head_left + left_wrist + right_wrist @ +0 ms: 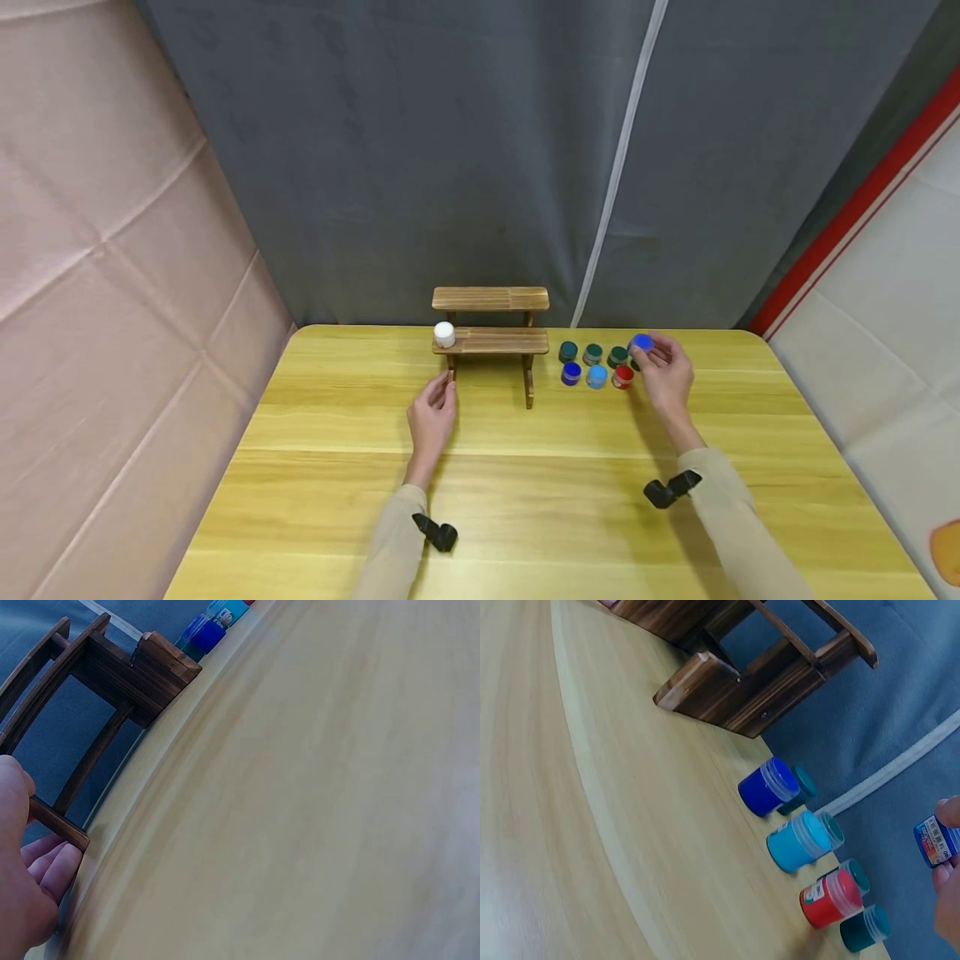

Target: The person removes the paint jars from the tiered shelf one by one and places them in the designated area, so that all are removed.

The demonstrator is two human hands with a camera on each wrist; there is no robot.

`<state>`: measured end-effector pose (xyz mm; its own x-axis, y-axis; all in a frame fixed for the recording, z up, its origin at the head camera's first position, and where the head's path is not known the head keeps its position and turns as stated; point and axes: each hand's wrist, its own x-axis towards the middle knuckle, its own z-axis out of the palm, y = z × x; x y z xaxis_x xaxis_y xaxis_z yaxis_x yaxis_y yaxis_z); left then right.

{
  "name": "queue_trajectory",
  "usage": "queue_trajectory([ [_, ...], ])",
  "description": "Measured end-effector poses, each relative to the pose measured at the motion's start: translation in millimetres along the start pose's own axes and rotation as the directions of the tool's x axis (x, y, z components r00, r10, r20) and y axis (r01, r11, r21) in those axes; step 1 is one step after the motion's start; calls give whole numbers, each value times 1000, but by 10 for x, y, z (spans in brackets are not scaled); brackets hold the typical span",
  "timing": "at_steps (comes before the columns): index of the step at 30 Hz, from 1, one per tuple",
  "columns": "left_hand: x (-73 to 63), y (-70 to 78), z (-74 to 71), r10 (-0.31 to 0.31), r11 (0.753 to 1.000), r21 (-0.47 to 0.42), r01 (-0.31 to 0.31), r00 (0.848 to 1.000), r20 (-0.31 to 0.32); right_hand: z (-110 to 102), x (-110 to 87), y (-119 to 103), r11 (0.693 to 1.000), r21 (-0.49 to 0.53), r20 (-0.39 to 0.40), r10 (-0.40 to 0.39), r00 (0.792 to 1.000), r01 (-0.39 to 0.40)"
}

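A small two-tier wooden stand (491,340) stands at the back of the table, with a white jar (444,335) on the left end of its lower shelf. My left hand (432,414) grips the stand's left leg (61,822) between thumb and fingers. To the right, my right hand (669,379) holds a blue paint jar (933,841) above the table. Beneath and beside it are several dark green jars (593,353) in a back row. In front of those sit a dark blue jar (571,373), a light blue jar (597,377) and a red jar (622,377).
The wooden table (510,492) ends at a grey curtain (420,167) just behind the stand and jars. A pale wall cloth (112,292) borders the left side. On the right hangs a white panel (892,292) with a red edge.
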<state>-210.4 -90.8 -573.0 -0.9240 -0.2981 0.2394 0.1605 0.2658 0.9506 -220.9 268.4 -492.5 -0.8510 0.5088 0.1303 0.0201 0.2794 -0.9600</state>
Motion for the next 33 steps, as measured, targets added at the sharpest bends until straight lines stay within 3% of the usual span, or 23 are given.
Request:
queue_trajectory([
  [33,2,-16,13,-14,1000,-14,13,1000,-7,-181,-31,510,988,-78,-42,129,991,-132],
])
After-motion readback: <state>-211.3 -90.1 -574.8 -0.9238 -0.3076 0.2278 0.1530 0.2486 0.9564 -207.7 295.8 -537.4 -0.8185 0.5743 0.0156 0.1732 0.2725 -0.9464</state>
